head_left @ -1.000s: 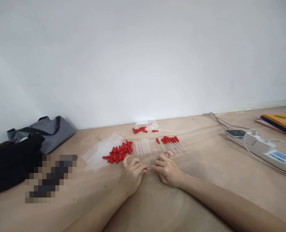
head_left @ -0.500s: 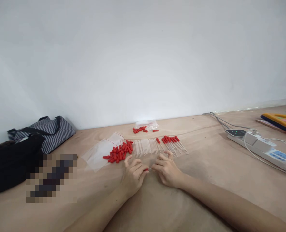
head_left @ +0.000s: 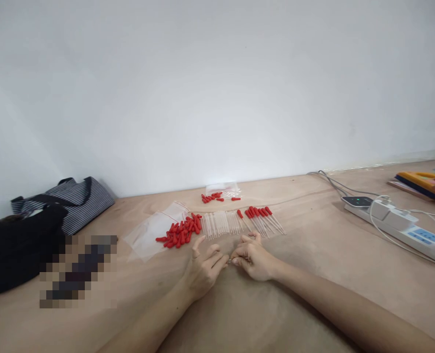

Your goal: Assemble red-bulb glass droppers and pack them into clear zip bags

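My left hand (head_left: 205, 272) is closed in a pinch on a red rubber dropper bulb, which its fingers now mostly hide. Facing it, my right hand (head_left: 254, 259) pinches a thin glass dropper tube (head_left: 229, 261), and only a short bit of it shows between the fingertips. Beyond my hands lies a row of bare glass tubes (head_left: 219, 224). A heap of loose red bulbs (head_left: 180, 233) is left of that row. To its right, several droppers with red bulbs fitted (head_left: 263, 215) lie fanned out.
Clear plastic zip bags (head_left: 145, 240) lie flat at the left. Further back, more red bulbs rest by another bag (head_left: 222, 188). A striped bag (head_left: 88, 201) and black cloth (head_left: 14, 250) sit far left. A power strip (head_left: 416, 233) with cables stands right, near a yellow-edged object (head_left: 419, 184).
My hands have drawn closer, and the fingertips nearly meet. The red bulb that showed in my left fingers is now covered. A blurred hand appears at the far right edge.
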A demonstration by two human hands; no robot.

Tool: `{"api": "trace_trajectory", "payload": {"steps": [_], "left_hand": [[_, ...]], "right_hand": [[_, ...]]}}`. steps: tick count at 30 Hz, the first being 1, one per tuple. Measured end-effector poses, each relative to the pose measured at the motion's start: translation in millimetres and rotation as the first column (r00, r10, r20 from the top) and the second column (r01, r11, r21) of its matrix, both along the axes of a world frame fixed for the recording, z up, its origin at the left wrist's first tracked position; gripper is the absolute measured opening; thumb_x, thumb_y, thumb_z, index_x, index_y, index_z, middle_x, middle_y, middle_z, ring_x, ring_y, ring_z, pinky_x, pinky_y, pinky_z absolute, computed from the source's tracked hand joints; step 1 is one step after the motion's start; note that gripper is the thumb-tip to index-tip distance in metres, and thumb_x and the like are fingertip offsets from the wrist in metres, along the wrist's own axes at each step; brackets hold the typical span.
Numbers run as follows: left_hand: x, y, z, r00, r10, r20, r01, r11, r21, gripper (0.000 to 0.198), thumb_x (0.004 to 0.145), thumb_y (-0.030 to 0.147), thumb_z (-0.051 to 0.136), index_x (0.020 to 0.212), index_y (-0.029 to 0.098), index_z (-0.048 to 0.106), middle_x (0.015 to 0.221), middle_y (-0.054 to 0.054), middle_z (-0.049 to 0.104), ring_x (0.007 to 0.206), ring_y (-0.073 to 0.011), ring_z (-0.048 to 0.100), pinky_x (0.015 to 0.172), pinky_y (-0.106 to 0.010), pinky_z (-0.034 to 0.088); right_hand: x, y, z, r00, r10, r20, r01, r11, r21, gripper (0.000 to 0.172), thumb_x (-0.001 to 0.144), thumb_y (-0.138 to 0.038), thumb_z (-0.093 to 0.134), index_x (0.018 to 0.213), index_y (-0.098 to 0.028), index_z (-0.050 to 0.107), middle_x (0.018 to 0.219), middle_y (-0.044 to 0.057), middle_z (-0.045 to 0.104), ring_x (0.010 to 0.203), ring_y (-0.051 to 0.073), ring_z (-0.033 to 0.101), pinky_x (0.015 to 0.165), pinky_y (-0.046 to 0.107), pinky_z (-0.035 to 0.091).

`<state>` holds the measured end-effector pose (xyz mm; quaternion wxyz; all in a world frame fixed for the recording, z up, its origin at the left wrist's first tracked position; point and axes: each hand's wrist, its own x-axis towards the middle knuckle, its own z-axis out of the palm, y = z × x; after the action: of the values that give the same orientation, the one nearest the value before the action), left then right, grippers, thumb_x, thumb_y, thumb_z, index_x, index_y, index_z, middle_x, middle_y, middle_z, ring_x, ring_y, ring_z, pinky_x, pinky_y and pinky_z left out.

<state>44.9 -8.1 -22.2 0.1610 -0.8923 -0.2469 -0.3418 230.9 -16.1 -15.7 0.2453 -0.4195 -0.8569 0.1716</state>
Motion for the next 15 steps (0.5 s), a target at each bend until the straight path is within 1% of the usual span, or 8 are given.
{"api": "trace_trajectory", "payload": {"steps": [2,4,5,7,11,15], "left_hand": [[-3,1,2.6,0.998,0.048,0.046,-0.047,0.998,-0.036,0.019,0.088,0.027,0.043,0.091,0.022,0.061,0.072,0.001,0.067,0.083,-0.0164,0.058,0.099,-0.046,0.012],[-7,3,5.1,0.99,0.118,0.079,-0.112,0.991,-0.073,0.022,0.086,0.035,0.045,0.098,0.024,0.06,0.087,-0.002,0.068,0.09,-0.0196,0.056,0.098,-0.047,0.012],[-10,4,6.1,0.986,0.145,0.081,-0.139,0.987,-0.081,0.023,0.085,0.037,0.046,0.098,0.025,0.061,0.092,-0.002,0.067,0.092,-0.0209,0.055,0.098,-0.048,0.013],[-12,4,7.0,0.984,0.163,0.07,-0.157,0.984,-0.084,0.021,0.084,0.037,0.047,0.094,0.027,0.063,0.096,-0.002,0.067,0.094,-0.0217,0.055,0.097,-0.048,0.013],[-10,2,5.2,0.982,0.155,0.108,-0.145,0.985,-0.096,0.017,0.084,0.034,0.049,0.087,0.029,0.065,0.088,0.001,0.068,0.091,-0.0204,0.056,0.098,-0.049,0.011],[-3,-1,2.2,0.981,0.112,0.156,-0.093,0.988,-0.126,0.017,0.085,0.031,0.048,0.081,0.027,0.064,0.073,0.004,0.068,0.083,-0.0176,0.058,0.099,-0.048,0.009]], "right_hand": [[1,1,1.9,1.0,-0.023,-0.016,0.023,1.0,0.006,0.019,0.081,-0.018,0.046,0.075,-0.022,0.063,0.068,-0.002,0.064,0.079,0.015,0.046,0.087,0.042,0.015],[4,1,2.5,0.999,-0.049,-0.015,0.05,0.996,0.068,0.019,0.083,-0.022,0.045,0.079,-0.024,0.064,0.072,0.0,0.065,0.08,0.016,0.047,0.088,0.043,0.014],[5,2,2.1,0.998,-0.057,-0.008,0.058,0.992,0.108,0.019,0.084,-0.024,0.045,0.082,-0.024,0.064,0.073,0.0,0.065,0.081,0.016,0.047,0.088,0.043,0.014],[8,3,-0.2,0.998,-0.064,0.011,0.061,0.982,0.181,0.02,0.084,-0.025,0.044,0.084,-0.024,0.064,0.073,0.001,0.065,0.081,0.017,0.047,0.087,0.043,0.015],[10,3,-7.2,0.998,-0.07,0.01,0.064,0.957,0.284,0.019,0.085,-0.026,0.045,0.088,-0.026,0.063,0.072,0.0,0.063,0.081,0.016,0.048,0.085,0.041,0.016],[6,1,-11.8,0.997,-0.067,-0.03,0.073,0.944,0.321,0.015,0.083,-0.027,0.048,0.084,-0.024,0.063,0.071,-0.001,0.063,0.08,0.015,0.048,0.085,0.04,0.016]]}}
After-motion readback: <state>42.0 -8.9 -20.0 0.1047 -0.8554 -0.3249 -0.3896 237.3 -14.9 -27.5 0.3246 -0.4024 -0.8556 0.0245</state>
